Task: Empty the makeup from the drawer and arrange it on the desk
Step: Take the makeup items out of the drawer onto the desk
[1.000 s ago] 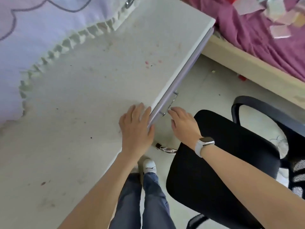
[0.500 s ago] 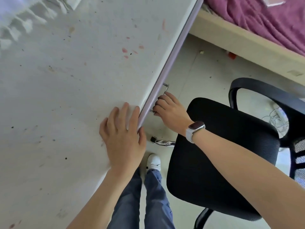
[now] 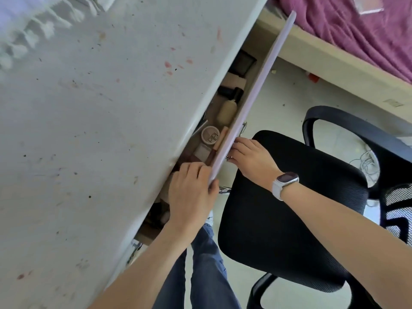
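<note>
A white, stained desk (image 3: 93,134) fills the left of the view. A black mesh office chair (image 3: 296,210) is seen to the right, beside a bed with a purple cover (image 3: 365,34) at the top right. Below the desk edge the drawer (image 3: 252,94), with a pale lilac front panel, is pulled partly out. The left hand (image 3: 191,197) is laid over the near end of the drawer front, fingers curled inside it and thumb on its outer face. The right hand (image 3: 252,157), with a smartwatch (image 3: 284,182) on its wrist, is curled around the metal handle (image 3: 242,128). Inside the drawer lie a beige foundation bottle (image 3: 227,109) with a black cap, a round powder compact (image 3: 209,136) just beside it, and a black square case (image 3: 243,63) farther back.
</note>
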### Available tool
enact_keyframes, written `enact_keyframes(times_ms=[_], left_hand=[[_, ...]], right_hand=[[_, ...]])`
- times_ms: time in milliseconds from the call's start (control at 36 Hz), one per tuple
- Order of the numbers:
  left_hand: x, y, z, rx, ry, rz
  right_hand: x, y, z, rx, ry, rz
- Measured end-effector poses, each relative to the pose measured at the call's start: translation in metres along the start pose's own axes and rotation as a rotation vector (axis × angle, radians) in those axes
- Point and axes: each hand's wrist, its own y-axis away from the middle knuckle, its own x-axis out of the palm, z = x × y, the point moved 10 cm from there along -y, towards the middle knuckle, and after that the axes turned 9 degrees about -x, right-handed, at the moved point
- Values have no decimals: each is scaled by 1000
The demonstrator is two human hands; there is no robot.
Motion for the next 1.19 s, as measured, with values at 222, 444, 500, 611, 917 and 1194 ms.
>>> enact_keyframes(times_ms=[222, 444, 500, 611, 917, 1194], left_hand=[[8, 0, 6, -114, 116, 73], [8, 5, 14, -131, 182, 46], [6, 4, 13, -118, 176, 29], [6, 5, 13, -108, 178, 35], [24, 22, -18, -89, 233, 66], [61, 26, -29, -56, 139, 125]], right_hand=[[-63, 3, -2, 6, 10, -256], [-37, -31, 20, -267, 246, 72], [-39, -35, 19, -283, 255, 90], [-37, -36, 19, -300, 257, 128], [-52, 4, 8, -303, 225, 78], [-27, 25, -2, -207, 181, 147]])
